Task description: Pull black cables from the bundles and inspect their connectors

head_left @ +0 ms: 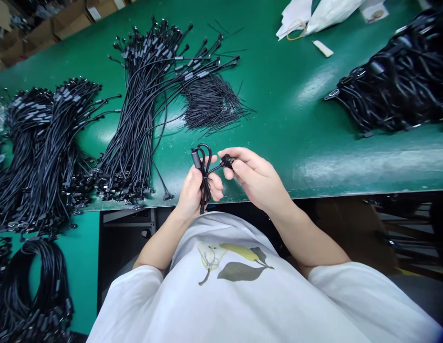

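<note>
A coiled black cable with a grey barrel sleeve is gripped in my left hand, its loops standing up past the thumb. My right hand pinches the black connector end of that same cable, to the right of the coil. A short stretch of cord runs between the two hands. Both hands are above the front edge of the green table. Just beyond them lies a pile of thin black ties.
Long bundles of straight black cables lie to the left, with more cables farther left. Coiled cables are heaped at the right. White bags lie at the back, cardboard boxes at the back left. Looped cables sit lower left.
</note>
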Tool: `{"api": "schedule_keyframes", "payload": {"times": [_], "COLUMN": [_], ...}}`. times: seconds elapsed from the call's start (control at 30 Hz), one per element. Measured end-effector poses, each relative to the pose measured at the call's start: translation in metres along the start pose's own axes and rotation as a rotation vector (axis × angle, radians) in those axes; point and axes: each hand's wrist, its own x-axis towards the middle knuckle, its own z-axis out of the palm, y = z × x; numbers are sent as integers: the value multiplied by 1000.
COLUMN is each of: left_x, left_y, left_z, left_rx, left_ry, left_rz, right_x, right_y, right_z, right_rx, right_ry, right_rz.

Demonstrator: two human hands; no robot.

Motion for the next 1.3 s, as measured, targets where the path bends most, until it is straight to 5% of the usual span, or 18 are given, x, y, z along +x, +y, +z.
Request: {"api": "schedule_keyframes", "payload": {"times": [0.27,0.5,0.77,0.97,1.3], "left_x": [-1,-6,-6,-8,-12], "left_y": [2,1,3,5,5], "left_z": [5,-2,-5,-7,-7], "left_rx": [-29,203,120,231,460], "left_ry": [41,14,-60,-73,-18], "left_rz": [15,63,55,70,191], "right_x": [-16,-6,8,8,1], "right_y": [-16,-20,-21,-18,-17], "right_z": [2,-3,-2,-3,10], "right_rx": [-384,-675,-655,-651,-506], "right_ry": [33,-55,-164,-97,-208], "right_rz": [-310,-614,-627,-545,-476]}}
